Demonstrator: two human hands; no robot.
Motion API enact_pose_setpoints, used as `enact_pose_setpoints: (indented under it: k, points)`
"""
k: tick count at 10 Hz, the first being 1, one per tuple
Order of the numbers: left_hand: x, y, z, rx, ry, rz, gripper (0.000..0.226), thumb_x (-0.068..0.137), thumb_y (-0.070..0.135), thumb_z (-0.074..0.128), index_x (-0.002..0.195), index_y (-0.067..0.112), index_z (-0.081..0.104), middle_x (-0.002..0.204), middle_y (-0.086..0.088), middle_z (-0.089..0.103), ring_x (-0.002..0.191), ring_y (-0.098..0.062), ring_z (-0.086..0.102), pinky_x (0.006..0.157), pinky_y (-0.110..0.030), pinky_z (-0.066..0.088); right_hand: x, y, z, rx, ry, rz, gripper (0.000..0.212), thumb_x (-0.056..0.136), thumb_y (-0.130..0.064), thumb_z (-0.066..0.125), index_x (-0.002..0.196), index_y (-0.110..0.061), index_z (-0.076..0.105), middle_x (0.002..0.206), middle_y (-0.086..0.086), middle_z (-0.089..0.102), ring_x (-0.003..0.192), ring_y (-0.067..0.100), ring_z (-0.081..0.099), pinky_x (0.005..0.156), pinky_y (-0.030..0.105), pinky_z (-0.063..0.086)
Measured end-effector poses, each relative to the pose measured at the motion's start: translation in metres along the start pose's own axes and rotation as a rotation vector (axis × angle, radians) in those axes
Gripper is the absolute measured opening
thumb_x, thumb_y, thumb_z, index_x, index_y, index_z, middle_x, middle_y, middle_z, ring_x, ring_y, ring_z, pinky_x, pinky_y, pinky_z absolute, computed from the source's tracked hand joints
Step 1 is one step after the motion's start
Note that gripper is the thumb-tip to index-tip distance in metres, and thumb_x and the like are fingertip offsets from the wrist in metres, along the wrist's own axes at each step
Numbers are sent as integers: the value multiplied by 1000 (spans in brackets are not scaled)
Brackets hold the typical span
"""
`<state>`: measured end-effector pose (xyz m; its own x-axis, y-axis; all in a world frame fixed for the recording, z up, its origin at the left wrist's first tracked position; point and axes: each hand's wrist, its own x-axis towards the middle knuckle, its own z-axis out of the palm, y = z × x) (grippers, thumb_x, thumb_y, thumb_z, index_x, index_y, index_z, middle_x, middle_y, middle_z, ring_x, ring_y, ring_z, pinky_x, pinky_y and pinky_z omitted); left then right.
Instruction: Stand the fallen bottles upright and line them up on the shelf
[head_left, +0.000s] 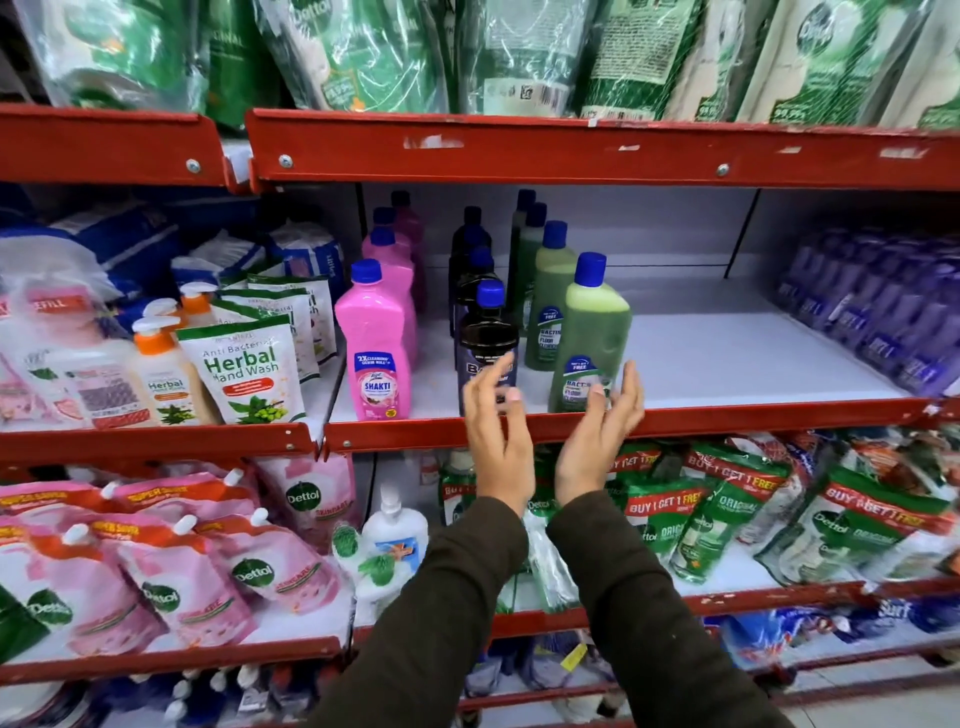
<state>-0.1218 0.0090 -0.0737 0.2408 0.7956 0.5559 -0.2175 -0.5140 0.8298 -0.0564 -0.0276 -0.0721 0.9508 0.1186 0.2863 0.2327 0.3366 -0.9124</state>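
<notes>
Three rows of blue-capped bottles stand upright on the white shelf (727, 358): pink bottles (375, 343) on the left, dark bottles (485, 338) in the middle, green bottles (589, 338) on the right. My left hand (496, 441) hovers in front of the front dark bottle, fingers apart and blurred. In front of the front green bottle, just below its label, my right hand (597, 436) is spread with nothing in it. Neither hand touches a bottle.
Herbal hand wash pouches (244, 369) and pump bottles (156, 374) fill the shelf to the left. Purple packs (872, 306) sit at the right end. A red shelf lip (623, 421) runs along the front. Dettol refill pouches (727, 514) crowd the shelf below.
</notes>
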Motion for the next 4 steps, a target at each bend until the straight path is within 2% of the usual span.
enact_pose_setpoints:
  k: [1, 2, 3, 4]
  points:
    - [1, 7, 27, -32, -230, -120, 47, 104, 22, 42, 150, 16, 39, 155, -8, 37, 137, 6, 33, 111, -6, 22, 26, 0, -12, -21, -94, 90, 50, 105, -26, 38, 154, -22, 30, 163, 2, 25, 148, 17, 29, 121, 35, 26]
    - [8, 12, 50, -19, -366, -313, 54, 106, 34, 36, 157, 24, 21, 167, 0, 19, 152, -7, 13, 119, -21, 10, 45, 1, -22, 19, -209, 159, 47, 105, -26, 37, 152, -17, 35, 159, 3, 36, 144, 15, 37, 120, 34, 31]
    - [10, 17, 58, -5, -369, -391, 55, 105, 41, 34, 157, 26, 22, 166, 2, 23, 153, -11, 17, 113, -18, 12, 49, -4, -31, -28, -284, 166, 45, 105, -27, 38, 149, -20, 39, 157, 1, 40, 139, 10, 40, 116, 28, 32]
    - [3, 17, 62, 7, -288, -339, 56, 105, 40, 36, 157, 25, 21, 166, 1, 23, 153, -11, 17, 116, -20, 13, 55, -3, -40, -34, -297, 177, 47, 105, -29, 39, 150, -21, 37, 158, 1, 38, 144, 12, 37, 119, 31, 30]
